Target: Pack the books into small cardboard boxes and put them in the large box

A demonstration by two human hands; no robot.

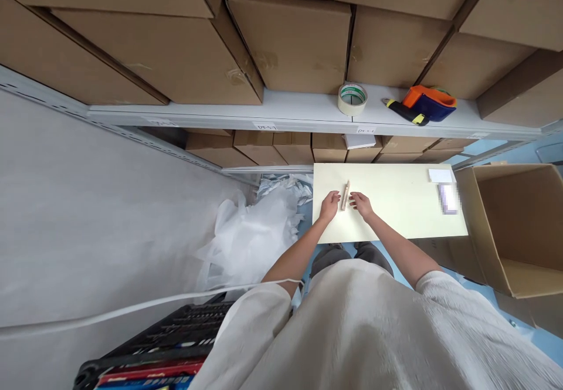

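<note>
On the pale yellow table (396, 202) lies a slim, light-brown stick-like object (345, 196), narrower at its far end; its exact kind is too small to make out. To its left is my left hand (330, 206), fingers loosely bent and apart, with nothing seen in them. My right hand (362, 205) rests on the other side, its fingers spread and pointing toward the object. A small gap shows between each hand and the object.
A large cardboard box (484, 231) stands open right of the table. White foam wrap (255, 231) is heaped at the left. Ahead, a shelf (303, 99) holds a tape roll (352, 98), a utility knife (407, 112) and an orange-and-blue tape dispenser (433, 104). A white cable (132, 308) crosses at left.
</note>
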